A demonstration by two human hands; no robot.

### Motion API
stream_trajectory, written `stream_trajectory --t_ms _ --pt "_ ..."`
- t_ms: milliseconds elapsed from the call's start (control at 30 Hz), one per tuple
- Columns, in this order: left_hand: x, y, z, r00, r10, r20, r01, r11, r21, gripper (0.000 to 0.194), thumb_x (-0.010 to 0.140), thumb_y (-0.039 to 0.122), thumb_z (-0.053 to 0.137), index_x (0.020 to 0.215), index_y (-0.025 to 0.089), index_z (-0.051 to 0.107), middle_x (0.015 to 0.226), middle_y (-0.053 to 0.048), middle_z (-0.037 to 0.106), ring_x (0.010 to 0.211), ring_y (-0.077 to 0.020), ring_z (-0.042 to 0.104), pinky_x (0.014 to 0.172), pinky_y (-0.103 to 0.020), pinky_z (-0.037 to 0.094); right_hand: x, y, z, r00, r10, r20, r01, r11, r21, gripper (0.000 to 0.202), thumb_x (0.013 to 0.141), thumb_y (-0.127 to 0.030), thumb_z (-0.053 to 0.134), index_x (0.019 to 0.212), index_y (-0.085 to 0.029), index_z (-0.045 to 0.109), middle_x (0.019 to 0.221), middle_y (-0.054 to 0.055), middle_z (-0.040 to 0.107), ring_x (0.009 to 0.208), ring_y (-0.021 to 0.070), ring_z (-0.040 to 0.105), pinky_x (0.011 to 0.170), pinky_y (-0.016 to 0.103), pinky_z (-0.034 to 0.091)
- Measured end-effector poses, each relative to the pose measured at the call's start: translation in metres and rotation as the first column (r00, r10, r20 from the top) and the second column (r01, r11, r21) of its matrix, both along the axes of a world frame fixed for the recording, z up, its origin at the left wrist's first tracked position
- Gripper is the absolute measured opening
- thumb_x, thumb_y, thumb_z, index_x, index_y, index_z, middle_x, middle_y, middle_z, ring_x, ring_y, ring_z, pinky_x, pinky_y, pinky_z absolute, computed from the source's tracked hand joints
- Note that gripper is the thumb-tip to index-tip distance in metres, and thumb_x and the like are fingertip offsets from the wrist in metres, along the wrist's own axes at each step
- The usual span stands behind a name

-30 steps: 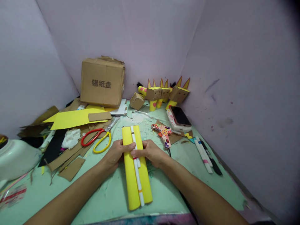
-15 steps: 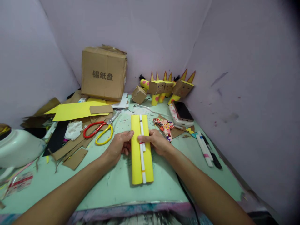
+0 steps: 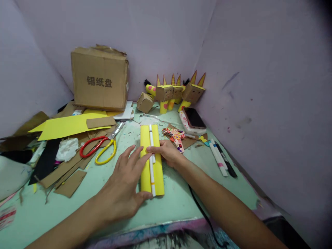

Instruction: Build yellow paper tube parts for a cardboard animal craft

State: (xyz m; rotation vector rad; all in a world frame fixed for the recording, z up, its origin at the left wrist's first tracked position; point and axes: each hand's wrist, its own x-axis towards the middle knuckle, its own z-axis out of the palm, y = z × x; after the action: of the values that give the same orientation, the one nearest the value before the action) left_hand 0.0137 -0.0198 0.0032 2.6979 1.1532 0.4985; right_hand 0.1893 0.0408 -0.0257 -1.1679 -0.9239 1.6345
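A folded strip of yellow paper lies lengthwise in front of me, with white markers along its middle. My right hand grips the paper's right edge, its thumb pressing on the markers. Over the paper's lower left side is my left hand, fingers spread, its thumb near the bottom end of the markers. Whether its fingertips touch the paper is hard to tell. Red-and-yellow-handled scissors lie left of the paper, and a patterned glue gun lies to the right.
A cardboard box stands at the back left, above yellow sheets and cardboard scraps. Yellow figures with cardboard heads stand at the back. A phone, more markers and a black cable are at right.
My left hand has let go of the paper's left edge, moved nearer and spread its fingers over the lower part. My right hand keeps its hold. The whole view has shifted, with objects further left.
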Motion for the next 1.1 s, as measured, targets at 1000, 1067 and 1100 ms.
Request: stream_trajectory --t_ms 1000,1067,1100 --pt "0.0071 -0.0013 -0.0009 0.997 0.059 -0.057 -0.06 0.998 -0.022 0.071 0.061 0.033 0.067 0.126 0.018 0.042 0.113 -0.011 0.042 0.115 -0.0337 0.029 0.097 -0.053 0.032 -0.002 -0.0018 0.0003 1.0 -0.002 0.027 0.002 1.0 -0.003 0.02 0.045 -0.019 0.073 0.062 -0.012 0.066 0.059 0.002 0.066 0.052 0.014 0.057 0.051 0.025 0.046" --pt "0.0074 -0.0014 -0.0001 0.997 0.058 -0.045 -0.061 0.997 -0.049 0.072 0.061 0.032 0.068 0.127 0.019 0.041 0.112 -0.01 0.042 0.114 -0.0328 0.03 0.097 -0.051 0.033 -0.0022 -0.0019 0.0001 1.0 -0.001 0.023 0.001 1.0 -0.003 0.02 0.045 -0.019 0.073 0.063 -0.012 0.066 0.06 0.002 0.067 0.053 0.0144 0.058 0.051 0.026 0.046" --pt "0.0072 -0.0016 0.0001 0.998 0.057 -0.039 -0.059 0.997 -0.057 0.072 0.061 0.031 0.068 0.127 0.019 0.041 0.111 -0.01 0.041 0.114 -0.0326 0.03 0.097 -0.051 0.033 -0.0023 -0.0019 0.0001 1.0 -0.001 0.021 0.001 1.0 -0.002 0.02 0.045 -0.019 0.073 0.063 -0.012 0.066 0.06 0.002 0.067 0.053 0.0145 0.058 0.051 0.026 0.046"
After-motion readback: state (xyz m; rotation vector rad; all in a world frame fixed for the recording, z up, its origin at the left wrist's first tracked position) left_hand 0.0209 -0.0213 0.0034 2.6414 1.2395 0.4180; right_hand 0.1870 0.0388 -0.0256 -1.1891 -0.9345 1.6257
